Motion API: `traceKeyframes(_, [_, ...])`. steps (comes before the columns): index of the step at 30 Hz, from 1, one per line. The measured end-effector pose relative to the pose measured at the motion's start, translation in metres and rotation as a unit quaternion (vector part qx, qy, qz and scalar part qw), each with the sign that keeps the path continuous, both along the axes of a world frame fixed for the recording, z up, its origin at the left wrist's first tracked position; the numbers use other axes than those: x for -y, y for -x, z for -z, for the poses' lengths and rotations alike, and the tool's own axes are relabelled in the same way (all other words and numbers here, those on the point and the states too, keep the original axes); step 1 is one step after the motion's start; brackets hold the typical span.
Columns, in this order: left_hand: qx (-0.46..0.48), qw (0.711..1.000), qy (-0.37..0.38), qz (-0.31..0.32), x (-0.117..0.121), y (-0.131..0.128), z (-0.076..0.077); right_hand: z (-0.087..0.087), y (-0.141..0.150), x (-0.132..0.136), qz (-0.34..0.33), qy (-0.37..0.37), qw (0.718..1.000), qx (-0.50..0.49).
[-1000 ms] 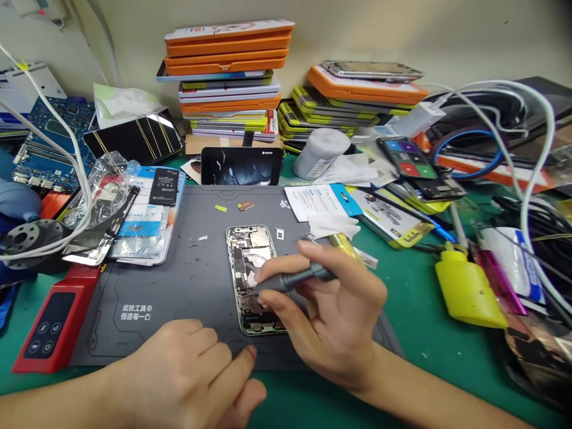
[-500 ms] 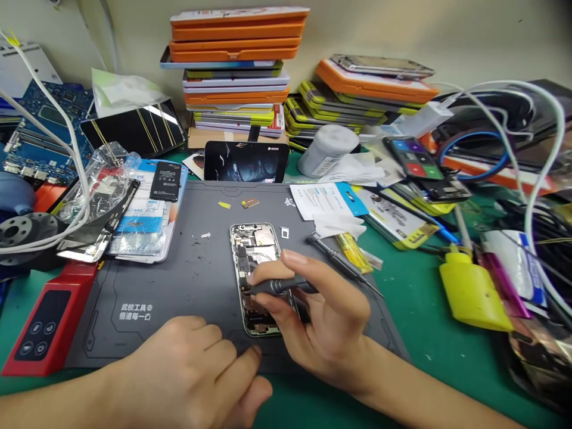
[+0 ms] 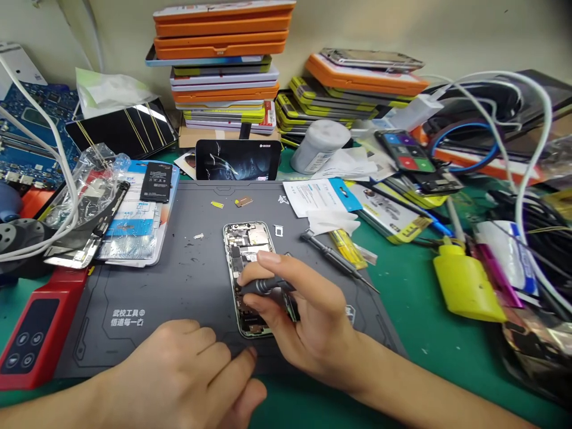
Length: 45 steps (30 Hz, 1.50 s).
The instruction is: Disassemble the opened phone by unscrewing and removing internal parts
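An opened phone (image 3: 252,237) lies on the grey work mat (image 3: 179,208), its inner boards and metal shields bare. My right hand (image 3: 308,310) pinches a dark screwdriver (image 3: 263,287) between thumb and fingers. The tool lies slanted over the phone's middle, and its tip cannot be made out. My left hand (image 3: 187,369) rests curled at the mat's front edge, its index finger just below the phone's lower end. The inside of that fist is hidden. Beside the phone's upper right lies a SIM tray (image 3: 279,230). Left of it sits a small metal piece (image 3: 198,236).
A second screwdriver (image 3: 337,261) lies to the right, near a yellow bottle (image 3: 467,283). At left are a red device (image 3: 36,333) and a black battery (image 3: 156,182). Behind the mat stand a propped phone (image 3: 236,161) and stacked boxes (image 3: 223,44). White cables (image 3: 527,179) loop at right.
The whole view has shifted slightly, so things sit a little farther left. Both hands keep nearly the same pose, with the screwdriver still over the phone.
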State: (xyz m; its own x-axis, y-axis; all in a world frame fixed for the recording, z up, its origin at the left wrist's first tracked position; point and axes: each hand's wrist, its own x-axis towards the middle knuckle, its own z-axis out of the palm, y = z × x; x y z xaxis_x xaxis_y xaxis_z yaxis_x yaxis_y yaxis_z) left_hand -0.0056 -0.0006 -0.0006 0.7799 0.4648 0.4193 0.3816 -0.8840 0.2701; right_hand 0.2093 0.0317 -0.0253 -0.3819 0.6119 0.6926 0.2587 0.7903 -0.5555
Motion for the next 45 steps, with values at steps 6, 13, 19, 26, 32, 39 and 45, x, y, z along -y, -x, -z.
traceKeyframes(6, [0.003, 1.000, -0.006, -0.001, 0.000, 0.001, -0.002, -0.006, 0.000, -0.004, -0.013, -0.005, 1.000, 0.019])
traceKeyframes(13, [0.008, 1.000, -0.007, -0.004, 0.000, 0.000, -0.003, -0.025, -0.009, -0.004, 0.015, -0.057, 0.995, 0.085])
traceKeyframes(19, [0.004, 1.000, -0.008, -0.007, 0.001, 0.001, -0.001, -0.036, -0.015, -0.007, 0.018, -0.036, 0.994, 0.106])
traceKeyframes(26, [0.010, 1.000, -0.007, -0.010, 0.001, 0.002, 0.001, -0.034, -0.013, -0.008, 0.023, -0.042, 0.994, 0.102])
traceKeyframes(32, [0.014, 1.000, 0.001, -0.013, 0.000, 0.003, -0.001, -0.030, -0.013, -0.010, 0.008, -0.048, 0.995, 0.084])
traceKeyframes(39, [0.033, 0.994, -0.043, -0.094, -0.001, 0.002, -0.002, -0.028, -0.010, -0.011, 0.015, -0.076, 0.995, 0.065])
traceKeyframes(45, [-0.099, 0.957, -0.186, -0.198, -0.024, 0.018, -0.015, -0.032, -0.010, -0.012, 0.014, -0.080, 0.993, 0.081])
